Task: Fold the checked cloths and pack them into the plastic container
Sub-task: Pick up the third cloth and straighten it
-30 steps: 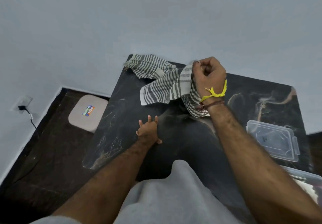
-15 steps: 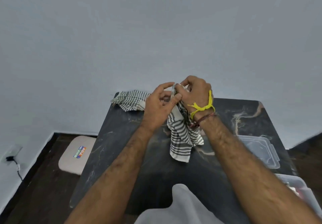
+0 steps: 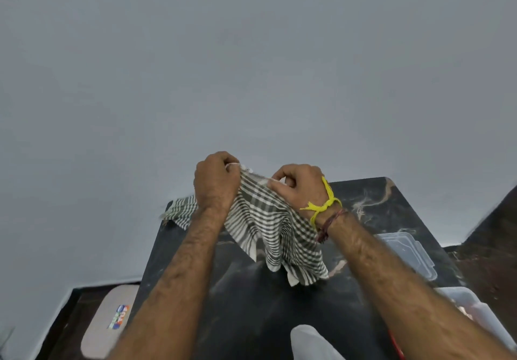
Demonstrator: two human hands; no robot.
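So our left hand (image 3: 215,184) has its fingers curled tight around one top corner of a checked cloth (image 3: 268,228), and our right hand (image 3: 300,187) is pinching the top edge a little further along, thumb and fingers closed on the fabric. Between the two hands the edge runs fairly taut, and the rest of the cloth hangs down in loose folds, with its bottom corners right at the dark marbled table (image 3: 251,303); can't really say if they're touching the surface or just above it. There's a yellow string band (image 3: 324,205) tied around the right wrist with a darker thread just below it.

Behind the left forearm a second checked cloth (image 3: 181,210) lies rumpled at the far left corner of the table. Over on the right side a clear plastic lid (image 3: 411,250) lies flat on the tabletop, and the plastic container (image 3: 475,312) sits nearer to us at the right edge, partly hidden by the right arm. Down on the floor to the left of the table is a pale rounded pad (image 3: 106,329) with a colourful sticker on it.
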